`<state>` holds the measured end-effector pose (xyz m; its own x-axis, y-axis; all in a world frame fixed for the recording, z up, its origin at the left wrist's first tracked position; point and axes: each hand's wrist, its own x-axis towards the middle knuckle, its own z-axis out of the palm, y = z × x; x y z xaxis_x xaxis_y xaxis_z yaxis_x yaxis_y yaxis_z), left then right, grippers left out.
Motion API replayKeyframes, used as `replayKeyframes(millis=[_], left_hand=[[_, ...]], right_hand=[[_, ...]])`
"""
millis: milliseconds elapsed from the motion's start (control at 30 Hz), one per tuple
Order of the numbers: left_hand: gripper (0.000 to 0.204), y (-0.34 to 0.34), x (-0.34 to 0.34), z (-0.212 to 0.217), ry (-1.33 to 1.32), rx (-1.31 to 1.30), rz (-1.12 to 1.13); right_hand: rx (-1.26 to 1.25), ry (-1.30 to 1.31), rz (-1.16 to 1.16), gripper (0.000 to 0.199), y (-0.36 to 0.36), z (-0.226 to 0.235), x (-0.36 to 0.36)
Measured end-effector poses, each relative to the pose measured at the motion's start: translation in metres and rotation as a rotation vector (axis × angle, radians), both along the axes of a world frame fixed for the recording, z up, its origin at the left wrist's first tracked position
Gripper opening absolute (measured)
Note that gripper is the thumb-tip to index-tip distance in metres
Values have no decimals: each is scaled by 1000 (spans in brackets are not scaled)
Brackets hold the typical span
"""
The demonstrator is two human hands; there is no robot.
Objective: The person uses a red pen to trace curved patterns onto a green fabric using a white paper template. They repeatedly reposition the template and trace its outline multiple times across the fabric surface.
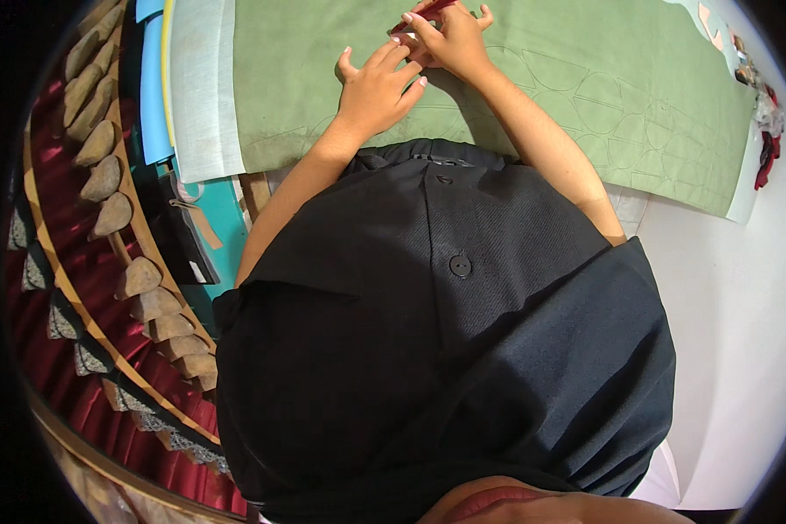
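Observation:
A green sheet of material [323, 52] lies over the work table, with outlines of curved and angular shapes drawn on its right part. My left hand [377, 92] rests near its far edge, fingers spread and holding nothing that I can see. Just beyond and to the right, my right hand [452, 39] is closed round a slim dark red pen [435, 7], pointing down to the left toward my left fingertips. The two hands nearly touch. The picture's upper edge cuts off part of the right hand, and whatever lies under the fingertips is hidden.
On the left, a rack [118, 79] carries several wooden shoe lasts [102, 179] above dark red cloth. A blue roll [155, 87] and a teal surface [227, 236] lie beside the table. Small items and a plastic bag [767, 113] sit at the far right.

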<state>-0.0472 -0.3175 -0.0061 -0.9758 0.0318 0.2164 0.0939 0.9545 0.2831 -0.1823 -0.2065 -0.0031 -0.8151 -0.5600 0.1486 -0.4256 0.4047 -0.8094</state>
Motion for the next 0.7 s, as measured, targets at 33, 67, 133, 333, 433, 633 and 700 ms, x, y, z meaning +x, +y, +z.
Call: replayKeyframes(millis=[33,67,133,333,433,633,700], left_hand=[[22,0,-1,1,-5,-6,-5],[22,0,-1,1,-11,-13,-6],[22,-1,-3,2,1,-17,-8],[23,1,-9,9,51,1,-5],[22,-5,-18,18,10,-38,-51],[15,-13,-35,26,-44,-113,-150],[12,-16,-39,25,-27,-126,-179]], right_hand=[[-20,13,0,27,1,-8,-3],[68,94,-13,28,3,-12,-4],[244,257,-43,29,10,-20,-7],[137,62,-100,29,50,8,-10],[152,-21,-121,26,72,11,-14],[179,39,-156,24,92,7,-12],[157,58,-178,24,93,4,-10]])
